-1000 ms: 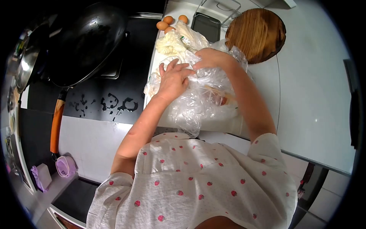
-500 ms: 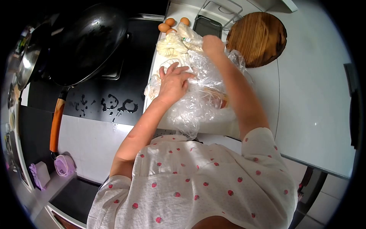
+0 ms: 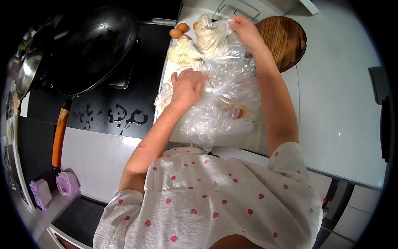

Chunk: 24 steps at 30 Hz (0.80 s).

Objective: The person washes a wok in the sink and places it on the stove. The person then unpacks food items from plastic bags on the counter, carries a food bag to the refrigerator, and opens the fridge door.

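Note:
My right hand [image 3: 244,31] pinches the loose upper edge of a clear plastic bag with pale, powdery-looking contents [image 3: 208,38], which stands raised at the back of the counter. My left hand [image 3: 186,88] is closed on the crumpled clear plastic bags [image 3: 222,81], its fingers curled down so the tips are partly hidden. Just behind it lies a bag with pale yellow contents [image 3: 182,52]. Another whitish bag [image 3: 164,96] rests left of this hand. Something orange-brown [image 3: 239,113] shows through the plastic at the front.
Several brown eggs [image 3: 175,33] lie at the back left of the counter. A round wooden board [image 3: 286,41] leans beside a wire rack [image 3: 236,9]. On the left, a black wok [image 3: 97,50] with a wooden handle [image 3: 60,137] sits over the wet black hob [image 3: 124,116].
My right hand has moved back and right, drawing up the bag's edge, so the pale contents show more. My left hand stays in place with its fingers closer together.

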Each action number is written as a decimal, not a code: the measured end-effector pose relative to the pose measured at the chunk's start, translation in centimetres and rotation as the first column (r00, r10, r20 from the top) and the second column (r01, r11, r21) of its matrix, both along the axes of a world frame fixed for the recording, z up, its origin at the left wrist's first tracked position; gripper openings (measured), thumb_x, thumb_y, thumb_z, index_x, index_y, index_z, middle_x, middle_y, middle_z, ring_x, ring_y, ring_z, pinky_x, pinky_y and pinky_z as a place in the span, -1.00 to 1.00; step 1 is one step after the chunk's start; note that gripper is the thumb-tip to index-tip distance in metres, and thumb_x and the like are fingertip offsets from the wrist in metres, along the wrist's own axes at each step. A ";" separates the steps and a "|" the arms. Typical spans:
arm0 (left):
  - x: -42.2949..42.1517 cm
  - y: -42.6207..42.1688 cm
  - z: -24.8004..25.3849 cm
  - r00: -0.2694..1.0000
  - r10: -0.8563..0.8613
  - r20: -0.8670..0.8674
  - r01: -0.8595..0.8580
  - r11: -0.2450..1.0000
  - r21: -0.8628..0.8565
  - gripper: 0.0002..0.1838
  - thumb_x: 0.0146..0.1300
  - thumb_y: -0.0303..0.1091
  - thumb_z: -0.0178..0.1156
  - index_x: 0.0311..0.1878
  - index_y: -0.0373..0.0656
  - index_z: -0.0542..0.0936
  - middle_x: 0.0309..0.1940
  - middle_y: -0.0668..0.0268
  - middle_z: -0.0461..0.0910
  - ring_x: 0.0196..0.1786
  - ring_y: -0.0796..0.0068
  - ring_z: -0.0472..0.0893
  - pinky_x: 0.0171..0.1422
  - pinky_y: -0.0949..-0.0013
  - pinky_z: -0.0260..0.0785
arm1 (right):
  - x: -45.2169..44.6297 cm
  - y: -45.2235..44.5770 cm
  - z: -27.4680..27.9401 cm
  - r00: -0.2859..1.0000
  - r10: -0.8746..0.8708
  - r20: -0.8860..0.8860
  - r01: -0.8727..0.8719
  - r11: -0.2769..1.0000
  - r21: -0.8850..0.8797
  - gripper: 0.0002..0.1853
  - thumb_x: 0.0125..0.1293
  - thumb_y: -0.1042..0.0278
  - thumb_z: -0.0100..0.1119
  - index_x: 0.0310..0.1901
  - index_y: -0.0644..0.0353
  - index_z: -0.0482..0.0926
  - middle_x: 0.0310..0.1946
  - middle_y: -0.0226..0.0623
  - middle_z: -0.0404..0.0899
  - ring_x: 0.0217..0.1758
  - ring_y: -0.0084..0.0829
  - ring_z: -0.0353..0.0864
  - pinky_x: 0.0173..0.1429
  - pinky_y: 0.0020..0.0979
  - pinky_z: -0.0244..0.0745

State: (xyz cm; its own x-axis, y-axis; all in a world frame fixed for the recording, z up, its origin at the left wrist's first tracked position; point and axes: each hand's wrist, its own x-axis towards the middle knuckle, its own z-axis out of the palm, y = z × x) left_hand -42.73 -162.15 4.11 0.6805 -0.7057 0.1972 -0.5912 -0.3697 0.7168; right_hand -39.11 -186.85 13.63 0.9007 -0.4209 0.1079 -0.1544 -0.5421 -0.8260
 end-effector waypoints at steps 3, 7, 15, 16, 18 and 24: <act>1.7 -0.7 -0.5 0.944 0.034 -0.328 -0.154 0.924 -0.349 -0.78 0.11 -0.36 0.09 -0.17 -0.14 0.56 -0.05 0.22 0.49 0.16 0.20 0.34 0.23 0.12 0.11 | -0.9 1.3 2.0 0.987 0.142 0.072 -0.151 0.979 0.138 -0.87 0.24 0.38 -0.02 -0.28 0.23 0.48 -0.43 -0.49 0.49 -0.40 -0.70 0.37 -0.26 -0.62 0.28; 3.5 -0.7 1.4 0.725 -0.124 -0.677 -0.461 0.642 -0.612 -0.44 0.21 -0.09 0.07 0.16 -0.25 0.25 0.08 0.13 0.36 0.12 0.34 0.39 0.14 0.30 0.26 | -2.0 3.5 5.4 0.913 0.345 0.216 -0.405 0.822 0.400 -0.87 0.23 0.37 -0.02 -0.30 0.24 0.47 -0.42 -0.48 0.49 -0.32 -0.67 0.40 -0.15 -0.59 0.29; 4.1 1.9 5.1 0.438 -0.618 -0.653 -0.388 0.525 -0.757 -0.36 0.16 -0.13 0.16 0.23 -0.14 0.14 0.05 0.26 0.37 0.01 0.44 0.47 -0.14 0.45 0.48 | -2.7 7.6 6.1 0.872 0.335 0.357 -0.488 0.658 0.573 -0.86 0.25 0.42 -0.05 -0.23 0.29 0.44 -0.29 -0.38 0.49 -0.19 -0.58 0.42 0.01 -0.56 0.29; 3.7 2.2 5.2 0.415 -0.621 -0.665 -0.397 0.534 -0.747 -0.41 0.16 -0.19 0.16 0.21 -0.12 0.18 0.02 0.29 0.40 -0.02 0.48 0.49 -0.19 0.48 0.49 | -3.0 7.9 5.9 0.880 0.312 0.358 -0.473 0.640 0.606 -0.83 0.26 0.45 -0.07 -0.17 0.35 0.42 -0.25 -0.31 0.49 -0.13 -0.53 0.44 0.07 -0.53 0.30; 3.0 2.6 5.6 0.420 -0.622 -0.661 -0.426 0.507 -0.749 -0.48 0.17 -0.26 0.15 0.18 -0.11 0.24 -0.02 0.33 0.43 -0.04 0.54 0.49 -0.19 0.50 0.47 | -3.4 8.3 5.2 0.884 0.286 0.369 -0.460 0.663 0.591 -0.82 0.27 0.44 -0.08 -0.16 0.35 0.42 -0.23 -0.31 0.49 -0.11 -0.53 0.43 0.08 -0.52 0.28; 2.3 3.7 4.9 0.466 -0.580 -0.668 -0.494 0.455 -0.741 -0.58 0.23 -0.25 0.07 0.13 -0.10 0.29 0.03 0.31 0.41 0.00 0.46 0.49 -0.04 0.39 0.46 | -5.7 11.2 5.5 0.937 0.232 0.263 -0.335 0.813 0.477 -0.74 0.26 0.35 -0.03 -0.07 0.27 0.42 -0.16 -0.35 0.47 -0.06 -0.56 0.38 0.11 -0.52 0.20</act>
